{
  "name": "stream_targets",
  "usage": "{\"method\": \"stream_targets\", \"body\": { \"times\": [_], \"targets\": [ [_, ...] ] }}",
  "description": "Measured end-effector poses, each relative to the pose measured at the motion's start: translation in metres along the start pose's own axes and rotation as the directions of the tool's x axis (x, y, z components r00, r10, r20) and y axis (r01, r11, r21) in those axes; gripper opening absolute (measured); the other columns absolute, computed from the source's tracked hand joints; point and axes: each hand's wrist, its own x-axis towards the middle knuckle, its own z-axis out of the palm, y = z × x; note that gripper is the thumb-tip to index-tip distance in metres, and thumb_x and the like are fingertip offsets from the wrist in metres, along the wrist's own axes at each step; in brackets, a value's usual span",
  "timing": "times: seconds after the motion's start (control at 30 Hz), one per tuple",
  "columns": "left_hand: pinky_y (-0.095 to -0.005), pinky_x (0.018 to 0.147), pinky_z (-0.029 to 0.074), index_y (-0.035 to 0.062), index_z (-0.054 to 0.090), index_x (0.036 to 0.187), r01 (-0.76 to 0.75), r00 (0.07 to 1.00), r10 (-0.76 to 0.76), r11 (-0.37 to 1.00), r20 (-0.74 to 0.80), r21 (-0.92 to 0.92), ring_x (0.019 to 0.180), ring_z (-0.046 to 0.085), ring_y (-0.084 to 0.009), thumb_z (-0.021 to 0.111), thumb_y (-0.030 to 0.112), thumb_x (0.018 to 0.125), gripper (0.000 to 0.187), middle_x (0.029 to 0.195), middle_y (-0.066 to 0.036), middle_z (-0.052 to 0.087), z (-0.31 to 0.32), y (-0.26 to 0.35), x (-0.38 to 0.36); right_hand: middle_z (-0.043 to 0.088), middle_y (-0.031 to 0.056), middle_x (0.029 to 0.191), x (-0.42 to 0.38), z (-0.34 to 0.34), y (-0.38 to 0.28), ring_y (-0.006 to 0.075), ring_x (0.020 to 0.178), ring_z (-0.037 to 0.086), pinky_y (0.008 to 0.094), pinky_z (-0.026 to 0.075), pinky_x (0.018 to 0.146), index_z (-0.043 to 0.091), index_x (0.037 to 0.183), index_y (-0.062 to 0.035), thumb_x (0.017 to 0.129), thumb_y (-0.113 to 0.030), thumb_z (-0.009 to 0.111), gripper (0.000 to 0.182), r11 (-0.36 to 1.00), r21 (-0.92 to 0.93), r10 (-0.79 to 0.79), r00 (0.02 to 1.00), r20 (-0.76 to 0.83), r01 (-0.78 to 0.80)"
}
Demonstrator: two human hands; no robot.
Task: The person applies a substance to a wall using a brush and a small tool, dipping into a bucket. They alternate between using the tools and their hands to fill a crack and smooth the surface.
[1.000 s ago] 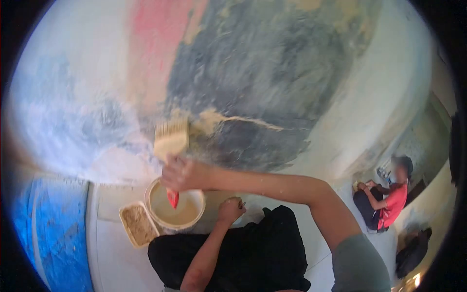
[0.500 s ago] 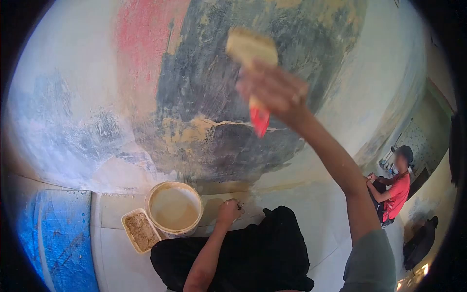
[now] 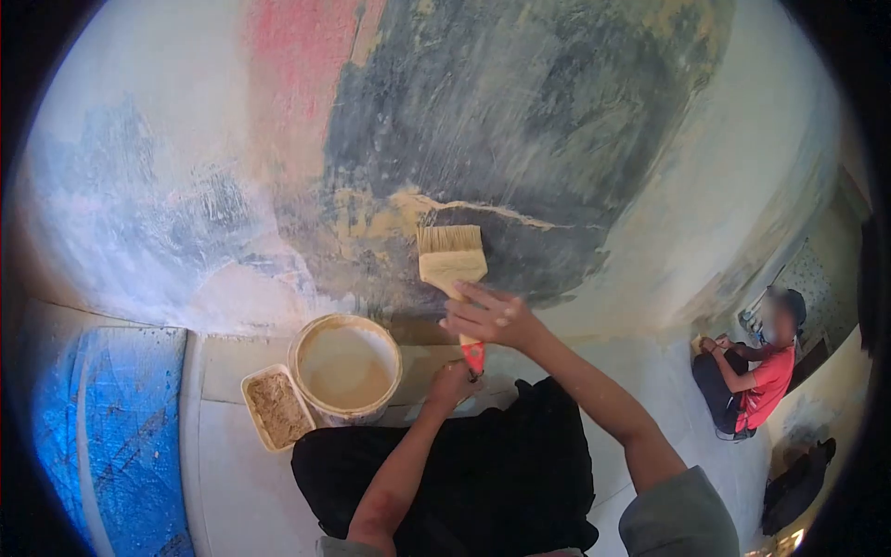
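Observation:
A wide paintbrush with pale bristles and a red handle end is gripped in my right hand, bristles pointing up against the lower part of the painted wall. Below it, my left hand is closed near the brush's handle tip, above my dark-clothed lap. A small dark bit shows at its fingers; I cannot tell what it is. A round bucket of beige liquid stands left of my left hand. Against the bucket sits a small rectangular tub with a brownish, lumpy mix.
Blue sheeting covers something at the lower left. The pale floor runs along the wall's foot. To the right, a person in a red shirt and dark cap sits by the wall, with a dark object behind them.
My right hand has come down from high on the wall with the brush, now close above my left hand. My view has shifted slightly.

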Motion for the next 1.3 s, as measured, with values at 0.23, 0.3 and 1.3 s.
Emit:
{"method": "stream_targets", "body": {
  "times": [0.23,0.3,1.3],
  "targets": [
    [-0.0416,0.074,0.049,0.0039,0.064,0.081,-0.025,0.999,0.028,0.997,0.039,-0.067,0.081,0.062,-0.0330,0.069,0.023,0.068,0.024,0.081,-0.016,0.064,0.010,-0.002,0.009,0.067,0.0039,0.080,0.058,-0.079,0.089,0.0196,0.077,0.066,0.0291,0.053,0.064,0.066,0.077,-0.0128,0.071,-0.011,0.069,0.007,0.884,0.431,0.150,0.984,0.099,-0.179],
    [-0.0420,0.074,0.049,0.0034,0.063,0.081,-0.081,0.996,0.079,0.995,-0.052,-0.050,0.081,0.062,-0.0326,0.068,0.022,0.067,0.024,0.081,-0.017,0.064,0.006,0.000,0.008,0.068,0.0060,0.083,0.076,-0.091,0.111,0.0218,0.078,0.067,0.0302,0.053,0.068,0.065,0.077,-0.0065,0.070,-0.006,0.072,0.009,0.909,0.382,0.214,0.973,-0.088,-0.166],
    [-0.0399,0.072,0.048,0.0010,0.063,0.085,0.114,0.993,-0.114,0.992,-0.002,0.061,0.080,0.063,-0.0315,0.066,0.034,0.073,0.036,0.080,-0.019,0.063,-0.041,0.009,-0.005,0.062,0.0204,0.080,-0.099,0.008,-0.073,0.0336,0.059,0.060,0.0414,0.046,0.055,0.063,0.082,0.0016,0.087,-0.042,0.052,0.046,0.139,0.208,0.922,0.204,0.330,-0.968]
  ]
}}
